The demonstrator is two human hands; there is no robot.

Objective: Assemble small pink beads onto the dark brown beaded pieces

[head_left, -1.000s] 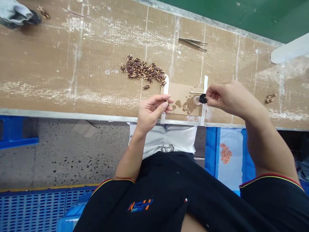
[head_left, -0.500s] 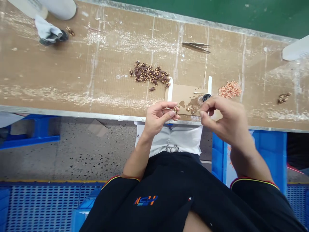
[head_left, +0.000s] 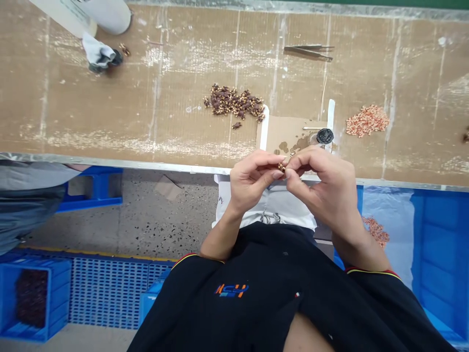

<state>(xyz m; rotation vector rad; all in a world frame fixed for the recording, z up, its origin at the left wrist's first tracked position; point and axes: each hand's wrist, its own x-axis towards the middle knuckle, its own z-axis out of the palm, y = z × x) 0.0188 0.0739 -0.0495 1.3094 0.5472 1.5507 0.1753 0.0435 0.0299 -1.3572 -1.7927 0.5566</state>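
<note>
My left hand (head_left: 252, 178) pinches a small brown part with gold tips (head_left: 281, 167) between thumb and fingers at the table's front edge. Against it, my right hand (head_left: 322, 181) has its thumb and forefinger pressed together; whatever is between them is hidden or too small to name. Just beyond my hands lies a cardboard sheet (head_left: 282, 128) with dark wet spots. On the sheet's right side sit a small jar with a black lid (head_left: 325, 136) and a cotton swab (head_left: 311, 128). A pile of similar brown-and-gold parts (head_left: 234, 102) lies to the left.
Small orange-and-white pieces (head_left: 367, 121) are heaped at the right. Metal tweezers (head_left: 309, 51) lie farther back. A grey-white glove (head_left: 98, 53) is at the far left. Blue crates (head_left: 445, 244) stand below the table, and another person's leg (head_left: 29, 205) shows at left.
My right hand has moved left, and its fingertips now meet the small part in my left hand. The camera view has shifted, showing more of the crates below.
</note>
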